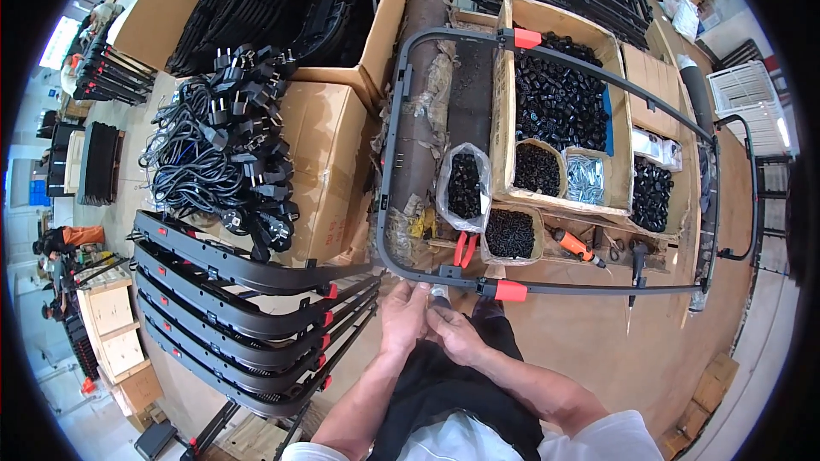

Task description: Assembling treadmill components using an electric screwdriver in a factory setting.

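Black rounded-corner frame [589, 289] sits by our curled left hand [405, 314] and right hand [455, 335]; can't tell if we're gripping anything.

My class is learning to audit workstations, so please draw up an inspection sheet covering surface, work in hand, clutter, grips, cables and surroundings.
Surface: brown work surface, partly covered by open cartons and trays.
Work in hand: black frame with red sleeves, lying across the station.
Clutter: loose black parts, silver fasteners, red-handled tool, orange tool.
Grips: left hand and right hand close together at the frame's near edge; whether they hold something small cannot be told.
Cables: heap of black cables with plugs, on a cardboard box left of the frame.
Surroundings: stacked black frames at left, white crate at far right.
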The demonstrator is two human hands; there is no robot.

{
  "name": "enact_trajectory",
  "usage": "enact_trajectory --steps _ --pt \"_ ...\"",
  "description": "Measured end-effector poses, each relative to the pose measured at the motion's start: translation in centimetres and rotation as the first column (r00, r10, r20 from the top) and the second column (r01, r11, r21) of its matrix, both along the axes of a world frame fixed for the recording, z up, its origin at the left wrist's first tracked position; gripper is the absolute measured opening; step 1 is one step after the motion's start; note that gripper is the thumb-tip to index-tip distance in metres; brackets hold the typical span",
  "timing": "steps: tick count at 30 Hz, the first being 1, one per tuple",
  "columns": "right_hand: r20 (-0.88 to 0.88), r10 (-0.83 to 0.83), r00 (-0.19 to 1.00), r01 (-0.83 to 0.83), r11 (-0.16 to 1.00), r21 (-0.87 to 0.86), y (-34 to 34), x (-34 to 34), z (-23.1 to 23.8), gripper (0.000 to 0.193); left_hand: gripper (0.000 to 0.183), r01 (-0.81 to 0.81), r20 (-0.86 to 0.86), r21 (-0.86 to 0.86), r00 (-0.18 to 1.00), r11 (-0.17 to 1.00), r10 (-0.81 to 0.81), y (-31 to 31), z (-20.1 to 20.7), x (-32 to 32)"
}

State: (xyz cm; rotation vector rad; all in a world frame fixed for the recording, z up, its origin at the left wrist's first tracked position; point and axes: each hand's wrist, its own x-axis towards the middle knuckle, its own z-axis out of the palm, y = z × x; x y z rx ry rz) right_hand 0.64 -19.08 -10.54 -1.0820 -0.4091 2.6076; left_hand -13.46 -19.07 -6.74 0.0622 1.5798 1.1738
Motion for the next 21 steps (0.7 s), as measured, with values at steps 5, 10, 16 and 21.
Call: enact_trajectory --steps 5,10,16,21 --pt "0.04 -0.103 0.994 0.103 0.995 -0.003 1.2 -0.6 0.8 0.032 0.027 0.23 -0.869 0.007 0.483 0.973 -0.108 -2.5 0.5 -1.2" --pt "-0.029 -0.132 0.991 0.134 0.99 0.048 3.3 -2.0 1.7 0.031 0.03 0.365 -0.455 -0.011 0.827 0.931 -0.33 -9.1 -2.3 -1.5" --pt "0.059 -0.143 0.988 0.135 0.983 0.123 3.9 -2.0 2.9 0.033 0.044 0.6 -0.592 0.007 0.647 0.8 -0.48 -9.5 -4.7 -1.2" --pt "0.851 0.107 0.513 -0.855 0.15 0.497 8.8 -1.0 10.1 0.046 0.032 0.617 -0.554 0.109 0.689 0.78 -0.468 -10.6 -5.3 -1.5"
